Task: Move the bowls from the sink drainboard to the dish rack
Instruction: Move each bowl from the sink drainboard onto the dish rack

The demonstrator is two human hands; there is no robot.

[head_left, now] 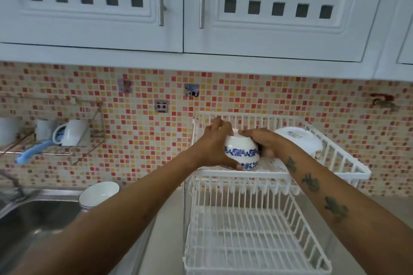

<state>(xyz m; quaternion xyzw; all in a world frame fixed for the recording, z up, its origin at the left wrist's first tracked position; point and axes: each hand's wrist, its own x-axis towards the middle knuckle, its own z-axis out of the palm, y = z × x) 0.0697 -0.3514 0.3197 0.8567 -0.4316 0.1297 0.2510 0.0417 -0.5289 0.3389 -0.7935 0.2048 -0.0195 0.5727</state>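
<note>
A white bowl with blue flower bands (241, 152) is upside down over the upper tier of the white wire dish rack (348, 164). My left hand (214, 145) grips its left side and my right hand (267, 143) grips its right side. A second white bowl (99, 193) with a thin blue rim rests on the steel sink drainboard (67, 193), left of my left forearm. White dishes (299, 140) lean in the right part of the upper tier. The lower tier (252, 239) holds nothing I can see.
The steel sink basin (38, 223) lies at the lower left. A wall wire shelf (55, 147) holds a white mug (71, 133) and a blue-handled brush (31, 152). White cupboards (201, 6) hang low overhead. A grey counter (165, 241) runs between sink and rack.
</note>
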